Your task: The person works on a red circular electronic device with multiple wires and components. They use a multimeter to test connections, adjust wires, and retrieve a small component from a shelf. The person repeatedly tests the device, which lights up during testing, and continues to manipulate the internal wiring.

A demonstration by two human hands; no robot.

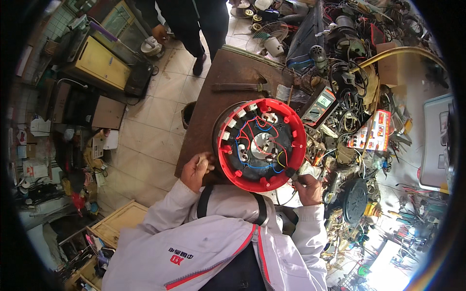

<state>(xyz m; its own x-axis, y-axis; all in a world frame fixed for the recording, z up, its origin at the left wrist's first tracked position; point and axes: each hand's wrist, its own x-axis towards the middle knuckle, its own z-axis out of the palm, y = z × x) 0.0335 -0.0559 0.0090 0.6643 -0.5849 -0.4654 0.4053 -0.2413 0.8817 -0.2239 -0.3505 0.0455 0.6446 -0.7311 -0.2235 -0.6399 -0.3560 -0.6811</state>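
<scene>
In front of me a round appliance base [300, 140] with a red plastic rim stands on the dark table, its inside facing up. Red, blue and yellow-green wires [248, 133] run over its black inner plate, around a silvery disc [262, 143] in the middle. White connectors [232, 123] sit along its upper left rim. My left hand [196, 170] is closed beside the base's left side; what its fingers hold, if anything, is not clear. At the lower right rim my right hand [308, 189] pinches a small black part [291, 172].
A hammer [238, 88] lies on the brown table [199, 116] behind the base. To the right are a multimeter [318, 107], heaped cables and parts, and a black round lid [356, 201]. Beyond the table stands another person [204, 22]. A yellow cabinet [102, 63] is at the far left.
</scene>
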